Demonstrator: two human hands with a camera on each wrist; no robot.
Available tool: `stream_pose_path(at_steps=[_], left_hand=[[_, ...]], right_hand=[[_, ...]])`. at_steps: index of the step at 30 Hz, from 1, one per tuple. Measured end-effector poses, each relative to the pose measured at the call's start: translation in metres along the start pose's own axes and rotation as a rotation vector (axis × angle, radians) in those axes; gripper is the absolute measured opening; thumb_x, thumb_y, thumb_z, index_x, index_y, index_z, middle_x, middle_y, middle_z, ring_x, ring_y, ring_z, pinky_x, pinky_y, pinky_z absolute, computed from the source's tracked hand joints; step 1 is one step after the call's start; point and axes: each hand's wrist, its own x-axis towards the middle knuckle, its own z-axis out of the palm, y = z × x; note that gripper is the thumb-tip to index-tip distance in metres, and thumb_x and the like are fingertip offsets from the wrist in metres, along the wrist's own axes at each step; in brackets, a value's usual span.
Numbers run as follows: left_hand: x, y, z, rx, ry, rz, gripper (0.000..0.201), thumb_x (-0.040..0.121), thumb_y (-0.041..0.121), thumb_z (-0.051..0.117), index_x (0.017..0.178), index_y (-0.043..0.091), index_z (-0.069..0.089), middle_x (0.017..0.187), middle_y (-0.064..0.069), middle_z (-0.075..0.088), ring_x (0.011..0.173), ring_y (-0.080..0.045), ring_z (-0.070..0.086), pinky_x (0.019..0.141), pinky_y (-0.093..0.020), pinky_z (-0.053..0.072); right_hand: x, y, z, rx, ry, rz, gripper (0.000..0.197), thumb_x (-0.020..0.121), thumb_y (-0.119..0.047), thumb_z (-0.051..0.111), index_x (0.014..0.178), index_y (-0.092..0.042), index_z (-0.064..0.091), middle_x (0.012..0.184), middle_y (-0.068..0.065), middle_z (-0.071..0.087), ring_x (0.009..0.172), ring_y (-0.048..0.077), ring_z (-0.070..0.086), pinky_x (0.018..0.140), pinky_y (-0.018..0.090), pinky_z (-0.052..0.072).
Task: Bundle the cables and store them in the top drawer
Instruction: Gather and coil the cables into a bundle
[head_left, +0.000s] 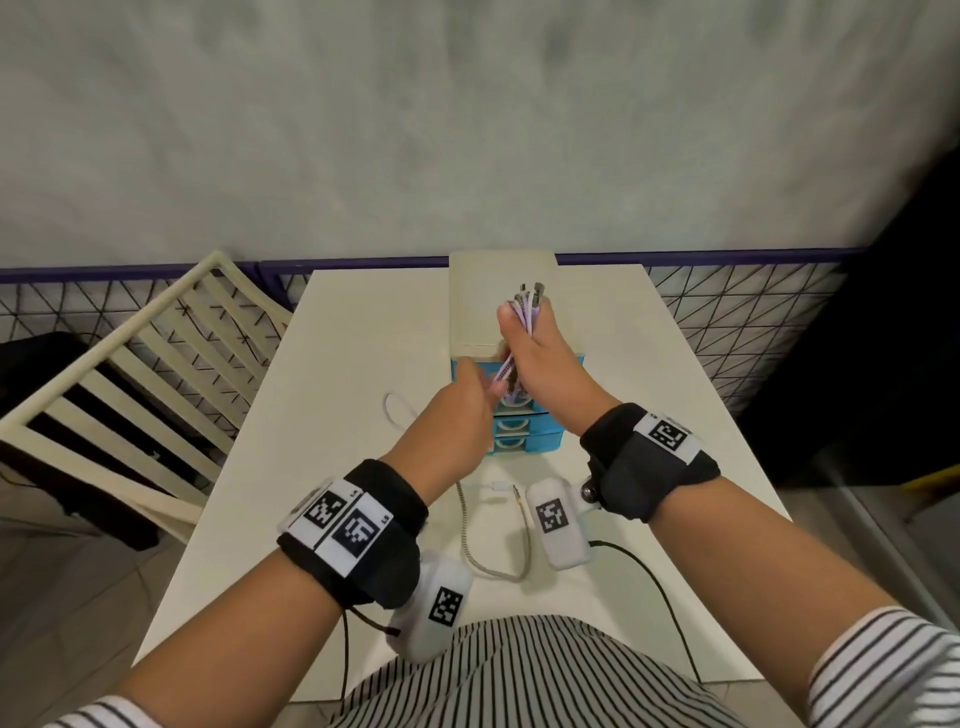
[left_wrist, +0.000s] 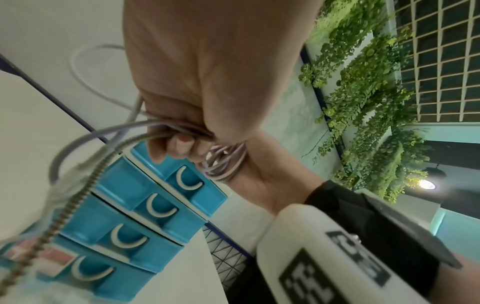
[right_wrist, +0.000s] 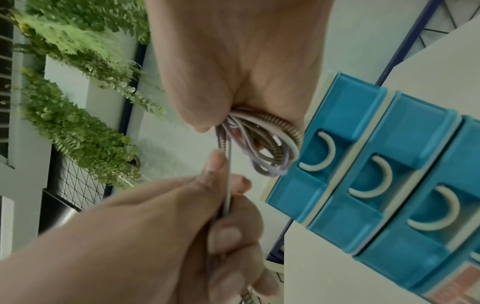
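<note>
My right hand (head_left: 522, 332) grips a folded bundle of lilac, white and braided cables (head_left: 525, 312) upright in front of the drawer unit (head_left: 493, 280), connector ends sticking up. The bundle's loops (right_wrist: 262, 144) hang under the fist, close to the top blue drawer (right_wrist: 324, 133). My left hand (head_left: 485, 387) is just below and left, pinching loose strands (right_wrist: 228, 185) that run out of the bundle. From it a braided cable (left_wrist: 64, 216) trails down to the table (head_left: 466, 525). All blue drawer fronts (left_wrist: 145, 197) look shut.
The unit stands at the back middle of a white table (head_left: 363, 338). A white cable loop (head_left: 397, 410) lies left of the drawers, a white connector end (head_left: 493, 487) in front. A cream slatted chair (head_left: 130, 389) stands at the left.
</note>
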Motion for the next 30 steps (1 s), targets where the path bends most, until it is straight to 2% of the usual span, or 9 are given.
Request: stream_pose_path(at_steps=[3, 6, 10, 13, 18, 22, 25, 27, 30], left_hand=[[-0.002, 0.001, 0.004, -0.027, -0.063, 0.010, 0.030, 0.100, 0.034, 0.029, 0.088, 0.014, 0.046, 0.068, 0.003, 0.051, 0.060, -0.012, 0.047, 0.059, -0.028, 0.037], [0.002, 0.000, 0.003, -0.093, -0.104, 0.025, 0.044, 0.100, 0.035, 0.030, 0.077, 0.009, 0.058, 0.060, 0.003, 0.053, 0.055, -0.011, 0.049, 0.061, -0.027, 0.040], [0.006, -0.005, 0.003, -0.164, -0.145, 0.071, 0.044, 0.099, 0.037, 0.034, 0.076, 0.010, 0.061, 0.054, 0.007, 0.049, 0.044, 0.000, 0.042, 0.052, -0.019, 0.036], [0.005, -0.009, 0.002, -0.118, -0.180, 0.088, 0.039, 0.098, 0.035, 0.036, 0.073, 0.016, 0.060, 0.057, 0.008, 0.047, 0.047, -0.002, 0.041, 0.054, -0.022, 0.035], [0.005, -0.024, -0.008, -0.098, -0.298, 0.090, 0.031, 0.098, 0.032, 0.038, 0.069, 0.027, 0.046, 0.065, 0.006, 0.044, 0.061, -0.011, 0.041, 0.065, -0.031, 0.038], [0.009, -0.025, -0.017, -0.052, -0.404, 0.099, 0.030, 0.098, 0.033, 0.040, 0.071, 0.022, 0.046, 0.071, 0.001, 0.046, 0.064, -0.014, 0.043, 0.068, -0.034, 0.044], [0.010, -0.033, -0.025, 0.042, -0.424, 0.070, 0.034, 0.095, 0.043, 0.040, 0.073, 0.019, 0.050, 0.079, -0.005, 0.055, 0.069, -0.017, 0.052, 0.076, -0.040, 0.050], [0.009, -0.038, -0.029, 0.188, -0.426, 0.048, 0.037, 0.094, 0.049, 0.040, 0.076, 0.020, 0.055, 0.076, 0.002, 0.060, 0.076, -0.020, 0.059, 0.079, -0.036, 0.046], [0.008, -0.046, -0.034, 0.343, -0.446, 0.031, 0.032, 0.095, 0.044, 0.040, 0.081, 0.023, 0.059, 0.073, 0.010, 0.063, 0.074, -0.007, 0.058, 0.082, -0.031, 0.035]], right_hand=[[-0.002, -0.003, 0.004, 0.098, 0.045, -0.016, 0.020, 0.101, -0.038, 0.038, 0.103, -0.018, 0.039, 0.079, 0.003, 0.047, 0.067, 0.012, 0.052, 0.068, 0.032, 0.054], [0.000, -0.002, 0.009, 0.352, 0.062, 0.012, 0.021, 0.101, -0.035, 0.040, 0.103, -0.015, 0.042, 0.081, 0.003, 0.047, 0.069, 0.013, 0.054, 0.075, 0.045, 0.057], [0.001, -0.002, 0.007, 0.611, 0.070, 0.061, 0.021, 0.102, -0.033, 0.040, 0.097, -0.014, 0.046, 0.070, -0.001, 0.045, 0.059, 0.011, 0.049, 0.057, 0.030, 0.048], [0.002, -0.002, 0.000, 0.773, 0.112, 0.098, 0.019, 0.101, -0.029, 0.043, 0.093, -0.013, 0.049, 0.064, -0.002, 0.042, 0.051, 0.008, 0.044, 0.049, 0.023, 0.042], [0.004, 0.003, -0.016, 0.944, 0.070, 0.184, 0.019, 0.101, -0.026, 0.045, 0.094, -0.010, 0.054, 0.058, -0.004, 0.045, 0.046, 0.007, 0.047, 0.053, 0.025, 0.052], [0.006, 0.006, -0.025, 1.071, -0.052, 0.292, 0.020, 0.101, -0.027, 0.045, 0.100, -0.011, 0.055, 0.055, -0.006, 0.044, 0.037, 0.003, 0.038, 0.037, 0.016, 0.038], [0.008, 0.006, -0.031, 1.026, -0.046, 0.292, 0.019, 0.101, -0.027, 0.044, 0.101, -0.011, 0.055, 0.055, -0.007, 0.041, 0.034, 0.002, 0.033, 0.032, 0.015, 0.031], [0.010, 0.005, -0.037, 1.035, -0.026, 0.293, 0.020, 0.101, -0.027, 0.044, 0.099, -0.011, 0.056, 0.053, -0.007, 0.041, 0.032, 0.002, 0.032, 0.031, 0.015, 0.030], [0.014, 0.002, -0.047, 1.077, -0.014, 0.280, 0.023, 0.101, -0.029, 0.042, 0.096, -0.011, 0.055, 0.050, -0.007, 0.040, 0.030, 0.002, 0.032, 0.029, 0.014, 0.029]])
